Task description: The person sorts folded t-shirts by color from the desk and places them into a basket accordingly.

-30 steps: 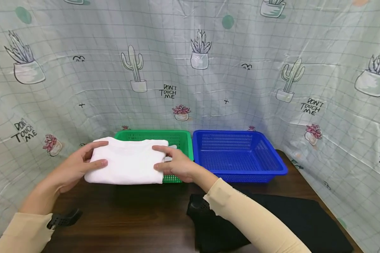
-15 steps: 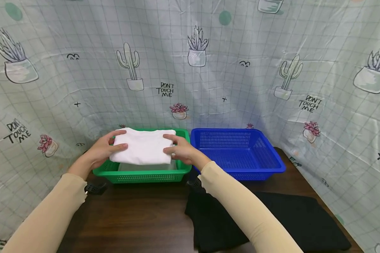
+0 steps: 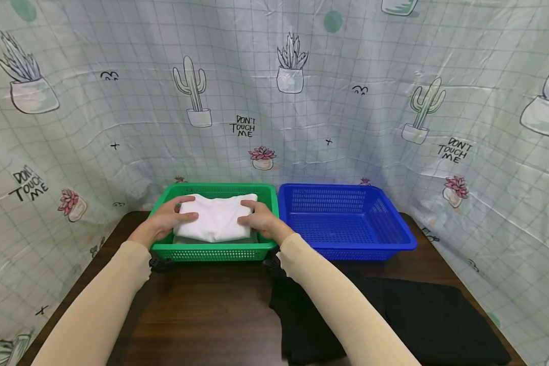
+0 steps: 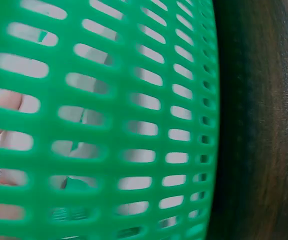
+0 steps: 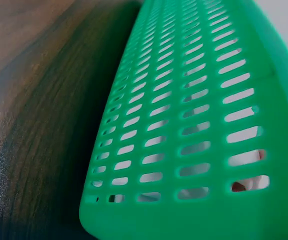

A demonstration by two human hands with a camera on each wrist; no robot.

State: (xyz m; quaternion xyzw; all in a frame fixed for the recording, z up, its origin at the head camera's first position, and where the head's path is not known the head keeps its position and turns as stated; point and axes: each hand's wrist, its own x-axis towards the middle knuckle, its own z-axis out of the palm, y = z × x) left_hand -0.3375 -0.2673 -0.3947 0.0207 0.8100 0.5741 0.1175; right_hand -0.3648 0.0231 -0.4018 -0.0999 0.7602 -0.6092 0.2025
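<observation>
In the head view, the left hand point(image 3: 165, 219) and right hand point(image 3: 263, 220) pinch the sides of a soft, matte white cloth point(image 3: 216, 218), folded roughly rectangular with a wavy top edge, within the slotted plastic green basket point(image 3: 210, 247). A similar blue basket point(image 3: 334, 229) stands just beside it; a flat black cloth point(image 3: 439, 317) lies on the wood-grained table point(image 3: 201, 305). The left wrist view shows fabric and skin through rounded slots; the right wrist view, slots shrinking toward the table.

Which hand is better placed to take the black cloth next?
Probably the right hand: the black cloth lies nearer to it than to the left hand. Both hands hold the white cloth.
</observation>
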